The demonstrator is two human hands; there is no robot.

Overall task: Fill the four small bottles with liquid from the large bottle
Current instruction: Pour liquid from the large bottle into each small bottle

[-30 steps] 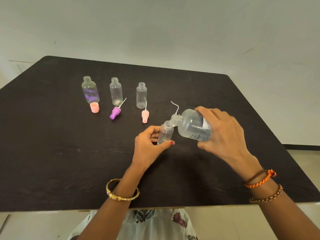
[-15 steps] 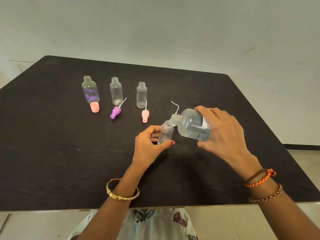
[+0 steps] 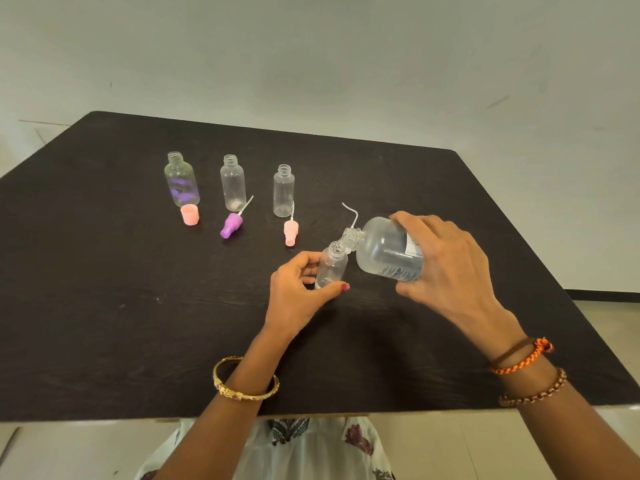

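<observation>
Little has shifted vs. 0.5 s ago: both hands hold as before, large bottle still tipped. Nearest, L hand w/ fingers curled round the small bottle, upright at table centre. R hand grips the large bottle, its mouth touching the small bottle's opening. Farther: pink spray cap, purple spray cap, pink cap. Farthest: three open small bottles in a row, upright.
</observation>
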